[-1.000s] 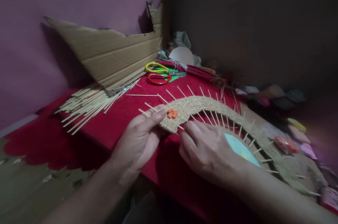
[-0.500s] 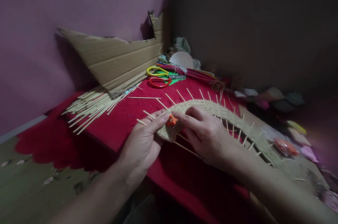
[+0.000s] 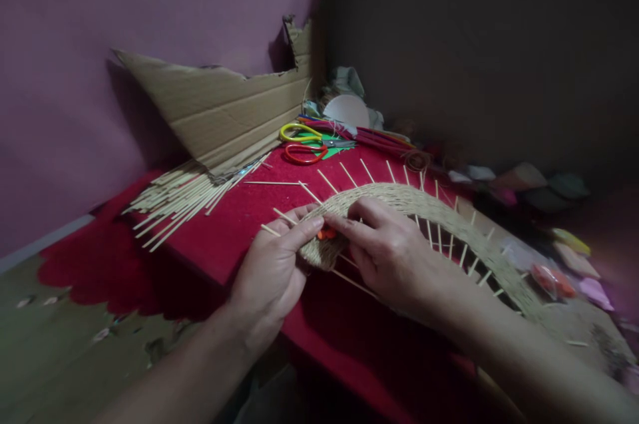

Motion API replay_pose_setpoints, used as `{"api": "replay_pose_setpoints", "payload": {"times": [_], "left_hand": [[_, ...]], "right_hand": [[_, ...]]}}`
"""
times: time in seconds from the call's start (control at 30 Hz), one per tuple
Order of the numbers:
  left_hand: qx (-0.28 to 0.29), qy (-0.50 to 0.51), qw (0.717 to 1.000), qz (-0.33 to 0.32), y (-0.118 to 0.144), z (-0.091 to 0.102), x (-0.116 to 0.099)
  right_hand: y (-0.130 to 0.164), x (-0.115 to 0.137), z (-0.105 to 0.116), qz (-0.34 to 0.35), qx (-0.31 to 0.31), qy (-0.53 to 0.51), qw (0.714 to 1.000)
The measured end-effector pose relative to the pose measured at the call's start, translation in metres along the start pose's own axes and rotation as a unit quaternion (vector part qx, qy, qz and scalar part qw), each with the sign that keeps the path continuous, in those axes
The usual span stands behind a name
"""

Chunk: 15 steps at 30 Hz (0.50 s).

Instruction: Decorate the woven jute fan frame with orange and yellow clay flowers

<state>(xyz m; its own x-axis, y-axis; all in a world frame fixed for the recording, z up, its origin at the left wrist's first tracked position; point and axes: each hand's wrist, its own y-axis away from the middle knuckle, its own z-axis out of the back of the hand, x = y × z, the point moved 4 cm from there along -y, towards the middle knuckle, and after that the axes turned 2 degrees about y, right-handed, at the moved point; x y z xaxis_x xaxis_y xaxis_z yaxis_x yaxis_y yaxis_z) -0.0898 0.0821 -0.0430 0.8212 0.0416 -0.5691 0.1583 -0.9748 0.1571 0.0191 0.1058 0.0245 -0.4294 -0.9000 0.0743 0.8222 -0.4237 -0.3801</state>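
Observation:
A long curved strip of woven straw-coloured cord (image 3: 399, 194), with thin sticks poking out along both edges, arches over the red cloth. Its near end is gripped by my left hand (image 3: 269, 264), thumb on top and fingers underneath. A small orange piece (image 3: 327, 233) lies against the weave there, mostly covered by my fingers; its kind is hard to make out. My right hand (image 3: 384, 244) has its index finger pressed on the orange piece beside my left thumb, the other fingers curled. Whether it pinches the piece is hidden.
A bundle of thin sticks (image 3: 174, 201) lies at the left under a leaning cardboard sheet (image 3: 224, 104). Scissors (image 3: 307, 144) with yellow and red handles rest behind the strip. One loose stick (image 3: 274, 182) lies nearby. Packets, including an orange one (image 3: 554, 281), crowd the right side.
My right index finger has come down over the orange piece, so less of it shows. My left hand keeps its grip on the strip. The whole view has shifted slightly.

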Motion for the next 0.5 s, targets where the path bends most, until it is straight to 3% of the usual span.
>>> {"api": "replay_pose_setpoints", "payload": {"times": [0.5], "left_hand": [[-0.019,0.019,1.0,-0.015,0.0049,0.0034,-0.0008]], "right_hand": [[0.0074,0.0025,0.0044,0.018,-0.031,0.006,0.999]]}}
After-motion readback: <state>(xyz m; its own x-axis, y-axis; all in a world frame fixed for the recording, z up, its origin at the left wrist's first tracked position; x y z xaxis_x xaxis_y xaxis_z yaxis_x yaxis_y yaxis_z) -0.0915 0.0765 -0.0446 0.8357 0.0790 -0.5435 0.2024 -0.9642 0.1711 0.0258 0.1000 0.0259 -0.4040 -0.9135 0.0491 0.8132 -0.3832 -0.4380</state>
